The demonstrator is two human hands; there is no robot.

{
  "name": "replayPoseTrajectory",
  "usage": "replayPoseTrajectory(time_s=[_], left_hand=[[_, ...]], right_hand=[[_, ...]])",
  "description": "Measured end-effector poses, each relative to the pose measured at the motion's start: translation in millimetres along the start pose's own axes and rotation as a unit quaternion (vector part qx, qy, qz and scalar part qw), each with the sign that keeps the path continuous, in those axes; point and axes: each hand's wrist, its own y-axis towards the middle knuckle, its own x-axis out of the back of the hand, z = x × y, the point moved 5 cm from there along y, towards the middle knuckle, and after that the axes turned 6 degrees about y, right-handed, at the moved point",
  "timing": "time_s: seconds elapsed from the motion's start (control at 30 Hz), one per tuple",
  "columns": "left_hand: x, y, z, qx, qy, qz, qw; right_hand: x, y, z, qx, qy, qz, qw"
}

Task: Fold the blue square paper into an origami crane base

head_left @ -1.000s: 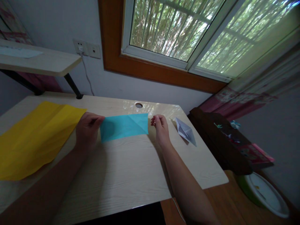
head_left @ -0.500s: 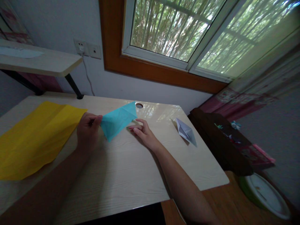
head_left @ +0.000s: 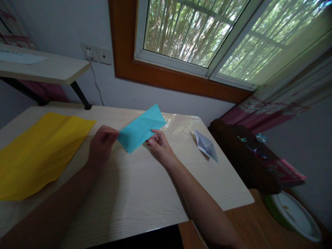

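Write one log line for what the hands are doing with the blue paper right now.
left hand: pinches blue paper corner | right hand: fingertips at lower edge | paper: tilted above desk

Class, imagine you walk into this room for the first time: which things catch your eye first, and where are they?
The folded blue paper stands out first, held tilted above the middle of the desk, the left hand pinching its near corner and the right hand at its lower edge. A big yellow sheet lies flat at the desk's left, and a small white folded paper sits to the right.
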Motion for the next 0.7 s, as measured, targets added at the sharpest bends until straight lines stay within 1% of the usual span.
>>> replayPoseTrajectory(time_s=[0.03,0.1,0.2,0.33,0.43,0.53,0.6,0.7], left_hand=[[0.3,0,-4,0.005,-0.027,-0.009,1.000],[-0.6,0,-10,0.005,-0.041,-0.012,0.999],[-1.0,1,-15,0.004,-0.019,-0.011,1.000],[0.0,2,-12,0.006,-0.017,-0.013,1.000],[-3.6,2,-10,-0.002,-0.041,0.015,0.999],[-11.2,-1,-9,0.011,-0.092,0.062,0.994],[-19.1,-4,-7,0.044,-0.146,0.107,0.983],[-31.4,-10,-2,0.113,-0.235,0.157,0.952]], right_hand=[[4,1,1,0.007,-0.005,-0.027,1.000],[10,1,1,0.004,-0.023,-0.058,0.998],[9,0,0,-0.016,-0.048,-0.061,0.997],[6,0,6,-0.003,-0.039,-0.070,0.997],[8,2,10,0.012,0.012,-0.094,0.995],[13,3,10,-0.001,0.061,-0.118,0.991],[16,1,9,-0.022,0.084,-0.124,0.988],[17,-2,13,-0.040,0.118,-0.110,0.986]])
